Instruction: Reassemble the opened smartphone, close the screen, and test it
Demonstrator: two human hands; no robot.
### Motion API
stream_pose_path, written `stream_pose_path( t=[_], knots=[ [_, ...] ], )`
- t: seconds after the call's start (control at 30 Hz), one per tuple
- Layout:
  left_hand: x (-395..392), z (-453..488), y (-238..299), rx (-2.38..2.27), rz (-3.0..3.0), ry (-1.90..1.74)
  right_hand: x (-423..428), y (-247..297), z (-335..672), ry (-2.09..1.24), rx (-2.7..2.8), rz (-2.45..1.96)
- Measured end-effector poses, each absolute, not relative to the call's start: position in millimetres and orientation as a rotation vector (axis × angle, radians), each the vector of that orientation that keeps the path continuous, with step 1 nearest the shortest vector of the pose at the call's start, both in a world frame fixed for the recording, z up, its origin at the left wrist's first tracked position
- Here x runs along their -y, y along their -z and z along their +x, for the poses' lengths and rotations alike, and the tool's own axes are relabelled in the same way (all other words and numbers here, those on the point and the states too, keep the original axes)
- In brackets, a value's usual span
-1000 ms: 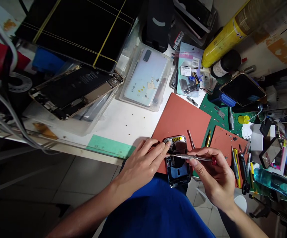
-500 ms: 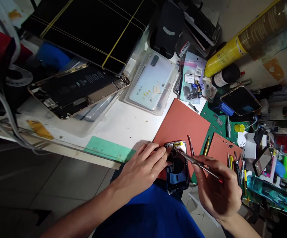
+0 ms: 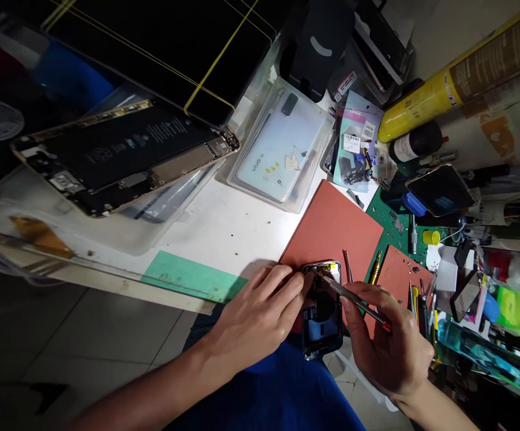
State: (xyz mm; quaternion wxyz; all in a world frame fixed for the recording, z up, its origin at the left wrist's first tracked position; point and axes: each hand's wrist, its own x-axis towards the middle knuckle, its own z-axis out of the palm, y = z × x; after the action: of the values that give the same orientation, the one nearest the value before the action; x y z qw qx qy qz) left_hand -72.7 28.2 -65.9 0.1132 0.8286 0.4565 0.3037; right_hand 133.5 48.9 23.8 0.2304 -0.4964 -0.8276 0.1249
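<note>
My right grip [image 3: 388, 338] is pinched around the tool [image 3: 337, 288], tip near the top of the opened phone [image 3: 323, 311], which overlaps the mat [image 3: 332, 224]. My left grip [image 3: 262, 314] touches its side; clamped or not, I can't tell. I'd judge this fine inside work, calling next for steadiness.

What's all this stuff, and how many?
opened phone: one, dark, lower centre
slim tool: one, silver-red, lower centre
mats: two, reddish, centre and right
larger opened device: one, black-gold, left
banded slab: one, black, upper left
vivo phone back: one, pale, upper centre
canister: one, yellow-brown, upper right
water bottle: one, turquoise, lower right
clutter: uncountable, mixed colours, around
clothing: one, blue, bottom
left hand: one, bare, at opened phone
right hand: one, bare, holding slim tool
</note>
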Motion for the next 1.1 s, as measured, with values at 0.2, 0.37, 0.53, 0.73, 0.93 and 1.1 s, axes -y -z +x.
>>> stream_pose_path(
  t=[0.2, 0.37, 0.53, 0.73, 0.93, 1.1],
  knots=[
    [-28, -72, 66, -1.345, 2.417, -0.918, -52, -27, 131, -0.347, 2.325, -1.374],
    [-25, -72, 67, -1.335, 2.379, -0.925, -66, -41, 131, -0.308, 2.554, -1.238],
    [-28, -72, 65, -1.341, 2.4, -0.882, -84, -53, 127, -0.327, 2.791, -1.107],
    [-28, -71, 65, -1.357, 2.388, -0.899, -90, -49, 123, -0.16, 2.804, -0.993],
    [-28, -72, 66, -1.337, 2.397, -0.925, -93, -49, 116, -0.294, 2.807, -0.919],
    [-28, -73, 66, -1.321, 2.375, -0.915, -95, -48, 111, -0.278, 2.769, -0.897]
  ],
)
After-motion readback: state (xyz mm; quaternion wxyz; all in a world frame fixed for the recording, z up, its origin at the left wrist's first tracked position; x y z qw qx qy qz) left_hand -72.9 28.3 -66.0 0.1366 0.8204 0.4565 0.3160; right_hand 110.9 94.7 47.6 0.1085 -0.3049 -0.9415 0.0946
